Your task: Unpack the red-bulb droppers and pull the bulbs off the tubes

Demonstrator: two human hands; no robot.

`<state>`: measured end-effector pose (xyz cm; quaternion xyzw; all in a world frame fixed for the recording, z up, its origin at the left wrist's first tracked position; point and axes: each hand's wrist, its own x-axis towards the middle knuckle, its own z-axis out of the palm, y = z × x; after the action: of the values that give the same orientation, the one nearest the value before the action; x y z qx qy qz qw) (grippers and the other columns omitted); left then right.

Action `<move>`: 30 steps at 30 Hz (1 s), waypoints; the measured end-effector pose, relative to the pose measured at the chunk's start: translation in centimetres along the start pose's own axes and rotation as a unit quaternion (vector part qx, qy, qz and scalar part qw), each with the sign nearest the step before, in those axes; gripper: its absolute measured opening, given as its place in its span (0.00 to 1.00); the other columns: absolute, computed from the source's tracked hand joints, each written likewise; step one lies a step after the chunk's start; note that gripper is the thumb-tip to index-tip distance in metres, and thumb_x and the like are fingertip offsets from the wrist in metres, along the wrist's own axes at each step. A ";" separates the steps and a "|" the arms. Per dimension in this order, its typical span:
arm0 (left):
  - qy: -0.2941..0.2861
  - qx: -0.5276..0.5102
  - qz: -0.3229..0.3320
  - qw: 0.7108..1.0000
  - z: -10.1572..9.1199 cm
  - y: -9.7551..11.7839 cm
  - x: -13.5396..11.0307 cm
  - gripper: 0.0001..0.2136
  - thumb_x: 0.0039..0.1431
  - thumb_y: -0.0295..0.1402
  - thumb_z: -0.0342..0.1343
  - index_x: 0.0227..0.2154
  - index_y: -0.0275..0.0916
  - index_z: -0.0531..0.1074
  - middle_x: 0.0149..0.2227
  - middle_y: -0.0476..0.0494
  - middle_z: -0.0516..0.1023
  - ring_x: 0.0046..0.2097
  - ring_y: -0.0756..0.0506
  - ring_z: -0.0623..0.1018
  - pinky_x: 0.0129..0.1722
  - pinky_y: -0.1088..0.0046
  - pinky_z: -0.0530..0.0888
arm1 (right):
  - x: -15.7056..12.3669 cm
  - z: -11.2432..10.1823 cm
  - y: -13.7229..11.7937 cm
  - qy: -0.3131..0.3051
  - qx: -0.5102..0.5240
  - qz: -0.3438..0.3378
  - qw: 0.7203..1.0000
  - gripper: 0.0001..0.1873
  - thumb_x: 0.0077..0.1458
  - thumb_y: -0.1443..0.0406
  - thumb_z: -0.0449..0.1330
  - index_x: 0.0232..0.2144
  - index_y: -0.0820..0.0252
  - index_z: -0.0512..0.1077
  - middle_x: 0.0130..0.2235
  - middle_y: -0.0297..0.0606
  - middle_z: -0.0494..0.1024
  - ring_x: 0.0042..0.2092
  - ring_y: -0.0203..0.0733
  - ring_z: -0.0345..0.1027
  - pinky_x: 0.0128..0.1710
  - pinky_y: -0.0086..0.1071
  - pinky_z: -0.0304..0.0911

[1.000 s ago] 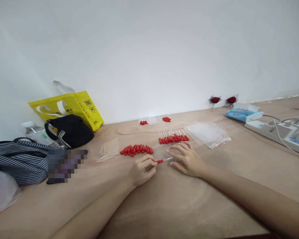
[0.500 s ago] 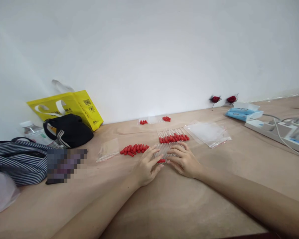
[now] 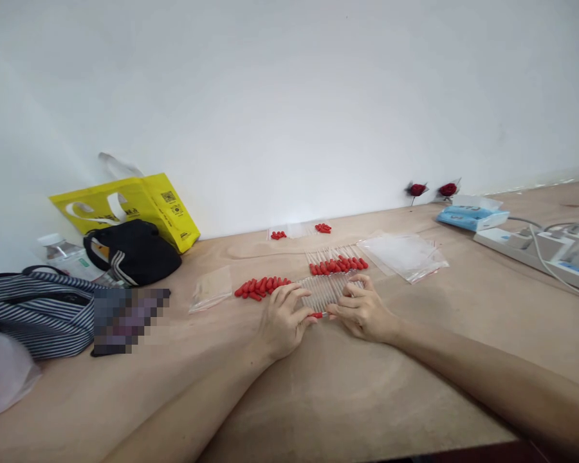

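Observation:
My left hand [image 3: 284,318] pinches a red rubber bulb [image 3: 316,315] between thumb and index finger. Closed at the near end of a clear glass tube beside that bulb is my right hand [image 3: 367,310]. How far the tube sits inside the bulb cannot be made out. Between and beyond both hands lies a row of clear glass tubes [image 3: 324,292], side by side. Behind them, several droppers with red bulbs [image 3: 338,265] rest with their thin ends pointing to the wall. A heap of loose red bulbs [image 3: 260,287] is left of the row, near my left fingers.
Clear plastic bags [image 3: 405,257] lie to the right, another bag [image 3: 211,289] to the left. Small bagged red bulbs [image 3: 323,228] are by the wall. A yellow bag [image 3: 159,206] and black bag [image 3: 135,254] stand left; a tissue pack [image 3: 473,217] and power strip [image 3: 560,257] sit right.
My right fingers have drawn in from lying over the glass tubes to a grip near the red bulb, uncovering more of the row. The left hand stays at the bulb.

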<state>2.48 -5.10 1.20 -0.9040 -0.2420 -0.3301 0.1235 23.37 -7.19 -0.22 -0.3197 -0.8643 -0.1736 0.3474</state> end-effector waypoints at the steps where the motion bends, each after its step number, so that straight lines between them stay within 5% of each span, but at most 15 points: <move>1: 0.001 -0.001 0.002 1.000 0.0 0.1 0.0 0.07 0.54 0.34 0.52 0.25 0.40 0.72 0.41 0.43 0.71 0.48 0.41 0.65 0.46 0.59 0.64 | 0.0 0.0 -0.1 0.000 0.001 0.000 1.000 0.09 0.55 0.65 0.51 0.33 0.53 0.72 0.21 0.30 0.70 0.31 0.36 0.56 0.45 0.39 0.45; 10: 0.021 -0.025 -0.052 0.998 -0.5 -1.5 -1.0 0.07 0.55 0.27 0.49 0.27 0.38 0.71 0.38 0.42 0.69 0.44 0.44 0.66 0.44 0.62 0.66 | -1.1 -0.4 1.0 0.005 0.014 0.047 0.999 0.10 0.55 0.65 0.50 0.29 0.57 0.72 0.20 0.32 0.68 0.29 0.36 0.56 0.42 0.38 0.48; 16: 0.035 -0.097 -0.096 0.990 0.0 -1.8 -1.1 0.07 0.57 0.29 0.48 0.35 0.38 0.71 0.33 0.45 0.66 0.34 0.50 0.69 0.33 0.75 0.70 | -1.6 0.3 2.0 -0.018 0.030 0.107 0.994 0.15 0.56 0.68 0.46 0.43 0.61 0.68 0.25 0.36 0.69 0.29 0.37 0.60 0.36 0.35 0.55; 23: 0.101 0.016 -0.289 0.952 -2.3 -7.5 -1.6 0.13 0.55 0.28 0.44 0.40 0.35 0.70 0.37 0.40 0.67 0.40 0.46 0.70 0.41 0.68 0.69 | -1.3 1.5 3.0 0.019 0.066 0.150 0.986 0.17 0.53 0.73 0.46 0.43 0.61 0.68 0.34 0.42 0.70 0.35 0.39 0.64 0.33 0.33 0.62; 27: 0.062 0.035 -0.449 0.891 -3.6 -11.5 -3.3 0.15 0.51 0.30 0.46 0.42 0.33 0.68 0.35 0.41 0.71 0.35 0.47 0.72 0.36 0.71 0.71 | -1.0 2.4 3.1 0.058 0.034 0.158 0.985 0.15 0.52 0.73 0.46 0.39 0.60 0.70 0.34 0.42 0.69 0.35 0.40 0.64 0.35 0.35 0.61; 30: 0.036 0.030 -0.490 0.871 -3.6 -12.8 -4.2 0.17 0.49 0.35 0.49 0.42 0.33 0.66 0.33 0.43 0.73 0.30 0.48 0.72 0.31 0.73 0.71 | -0.8 3.0 3.0 0.054 -0.002 0.167 0.984 0.14 0.51 0.74 0.47 0.35 0.62 0.71 0.34 0.42 0.70 0.36 0.40 0.64 0.36 0.36 0.59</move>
<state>-8.82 2.94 1.97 -0.6528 -0.6588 -0.3734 -0.0179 24.41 -3.75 -2.62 -0.4502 -0.7783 -0.1322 0.4172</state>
